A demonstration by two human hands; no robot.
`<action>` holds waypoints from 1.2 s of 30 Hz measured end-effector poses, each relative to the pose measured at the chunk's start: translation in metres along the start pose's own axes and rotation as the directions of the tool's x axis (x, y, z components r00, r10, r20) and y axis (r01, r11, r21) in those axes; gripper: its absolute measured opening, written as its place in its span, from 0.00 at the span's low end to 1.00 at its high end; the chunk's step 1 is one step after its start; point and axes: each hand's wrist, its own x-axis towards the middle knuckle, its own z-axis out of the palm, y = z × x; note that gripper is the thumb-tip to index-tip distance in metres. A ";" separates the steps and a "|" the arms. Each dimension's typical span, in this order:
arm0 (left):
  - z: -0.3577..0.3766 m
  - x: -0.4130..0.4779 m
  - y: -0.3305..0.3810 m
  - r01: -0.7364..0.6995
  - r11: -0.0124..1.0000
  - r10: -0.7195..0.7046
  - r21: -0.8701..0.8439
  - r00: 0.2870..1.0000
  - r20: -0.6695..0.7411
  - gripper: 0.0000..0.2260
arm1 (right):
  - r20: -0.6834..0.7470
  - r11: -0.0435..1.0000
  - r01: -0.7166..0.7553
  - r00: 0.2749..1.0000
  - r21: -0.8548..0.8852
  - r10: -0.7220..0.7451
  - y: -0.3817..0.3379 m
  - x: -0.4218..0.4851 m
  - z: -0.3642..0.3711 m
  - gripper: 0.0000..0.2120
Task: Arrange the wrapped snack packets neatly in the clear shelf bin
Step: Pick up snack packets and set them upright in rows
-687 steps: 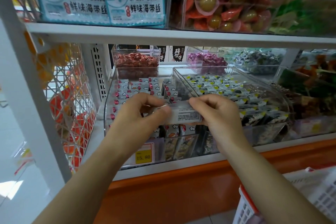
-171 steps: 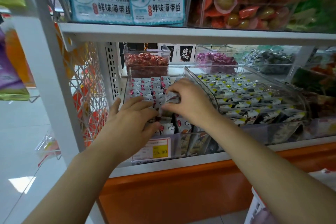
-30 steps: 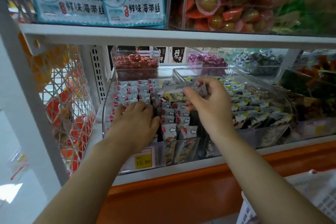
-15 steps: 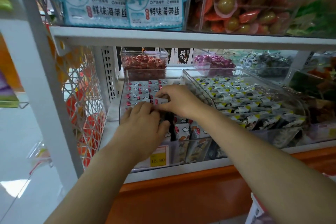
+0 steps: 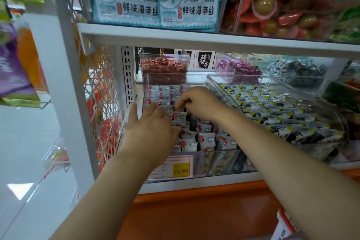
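A clear shelf bin [image 5: 196,77] on the middle shelf holds rows of small grey-white snack packets [image 5: 204,139] with red dots and cloud marks. My left hand [image 5: 150,122] lies flat over the packets on the bin's left side, fingers straight and spread, thumb out over the left wall. My right hand [image 5: 198,101] reaches into the middle of the bin with fingers curled down among the packets, pinching one at its fingertips. The packets under both hands are hidden.
A second clear bin [image 5: 288,91] of black-and-yellow packets stands right beside it. Small tubs of red sweets [image 5: 163,66] and purple sweets [image 5: 237,68] sit behind. A price tag [image 5: 175,167] hangs on the bin front. The upper shelf [image 5: 194,37] overhangs closely. A wire rack [image 5: 101,91] stands left.
My right hand, which held a packet up over the bin a second ago, has come down into the packet rows. My left hand stays on the left rows, fingers now spread wider.
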 end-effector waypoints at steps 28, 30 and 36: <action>-0.020 -0.014 0.030 0.030 0.394 -0.217 -0.919 0.974 -0.062 0.17 | -0.375 0.488 0.109 0.787 0.866 0.490 -0.002 -0.117 -0.025 0.06; -0.021 -0.014 0.031 0.058 0.245 -0.241 -0.968 0.971 -0.003 0.12 | -0.313 0.384 0.118 0.809 0.916 0.498 -0.005 -0.122 -0.021 0.06; -0.024 -0.010 0.031 0.145 -0.340 -0.288 -0.929 0.924 0.250 0.11 | -0.131 0.036 0.129 0.889 0.991 0.439 -0.005 -0.129 -0.022 0.05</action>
